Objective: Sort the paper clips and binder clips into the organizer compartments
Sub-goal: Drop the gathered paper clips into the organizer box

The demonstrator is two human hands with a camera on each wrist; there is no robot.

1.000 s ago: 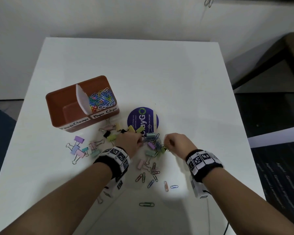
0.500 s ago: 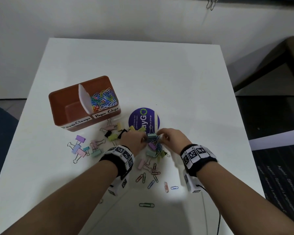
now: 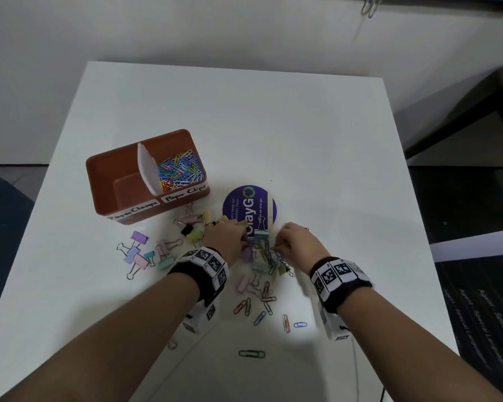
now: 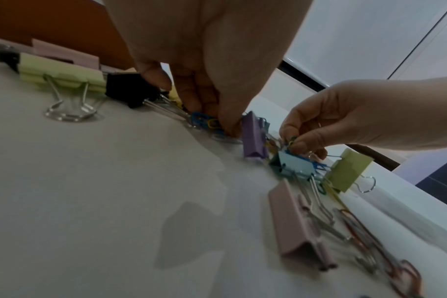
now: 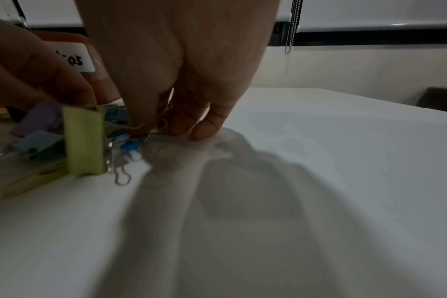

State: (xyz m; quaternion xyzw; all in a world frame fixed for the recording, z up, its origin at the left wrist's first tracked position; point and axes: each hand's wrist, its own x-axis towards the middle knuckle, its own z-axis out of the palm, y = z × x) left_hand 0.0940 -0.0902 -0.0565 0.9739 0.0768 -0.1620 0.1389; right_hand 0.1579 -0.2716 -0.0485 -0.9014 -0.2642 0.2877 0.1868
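Our left hand point(image 3: 225, 237) pinches paper clips point(image 4: 204, 122) mid-table point(image 3: 302, 146); our right hand point(image 3: 298, 240) pinches clip point(image 4: 291, 142) from same pile.

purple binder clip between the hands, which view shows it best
Left wrist view: the purple binder clip stands close and sharp beside the left hand. Head view shows it mostly hidden by hands; right wrist view only a blurred purple patch.

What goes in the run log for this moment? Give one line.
left hand: pinching paper clips | right hand: pinching paper clips | organizer: clamp side empty
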